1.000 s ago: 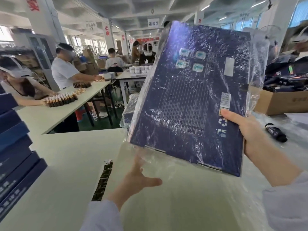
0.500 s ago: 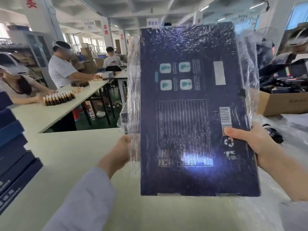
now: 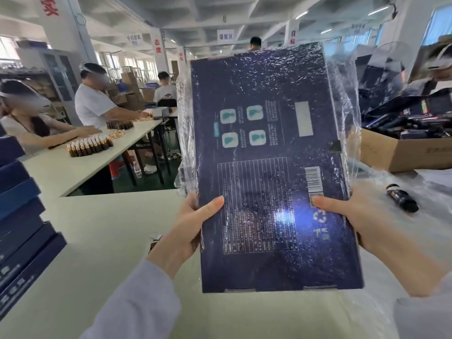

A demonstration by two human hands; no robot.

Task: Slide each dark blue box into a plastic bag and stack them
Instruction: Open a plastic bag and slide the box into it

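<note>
We hold a flat dark blue cardboard box (image 3: 269,167) upright above the pale worktable (image 3: 97,228), its printed face turned to us. It sits inside a crinkled clear plastic bag (image 3: 347,106), whose loose film stands out past both long edges. Our left hand (image 3: 193,223) grips the box's left edge, thumb across the face; our right hand (image 3: 347,216) grips the right edge, thumb below the barcode. The fingers behind are hidden. At the table's left edge stands a stack of dark blue boxes (image 3: 19,216). On the table's far right lie a small black bottle (image 3: 401,198) and a brown cardboard carton (image 3: 401,152).
</note>
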